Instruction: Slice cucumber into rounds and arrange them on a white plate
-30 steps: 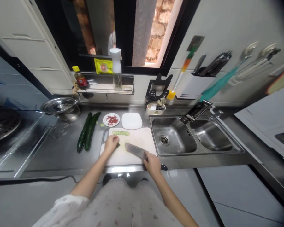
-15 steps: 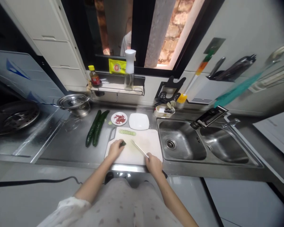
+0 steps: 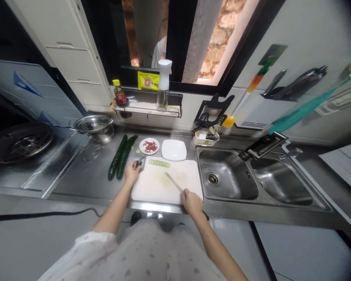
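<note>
My left hand (image 3: 132, 172) grips a short dark green cucumber piece (image 3: 138, 164) by the handle corner of the white cutting board (image 3: 155, 189). My right hand (image 3: 192, 201) is closed round the handle of a knife (image 3: 174, 182), its blade lying over the board and pointing away to the left. A row of pale green cucumber slices (image 3: 159, 163) lies along the board's far edge. Two whole cucumbers (image 3: 123, 158) rest on the counter left of the board. Behind it are a small plate of chopped red pieces (image 3: 149, 146) and a white square dish (image 3: 173, 150).
A double sink (image 3: 226, 175) with a faucet adjoins the board's right side. At the left are a lidded steel pot (image 3: 94, 125) and a stove (image 3: 20, 142). A shelf (image 3: 149, 110) with bottles hangs behind the counter.
My left hand has moved left and away from me with the cucumber piece, from over the board to its handle corner. My right hand still holds the knife in nearly the same place.
</note>
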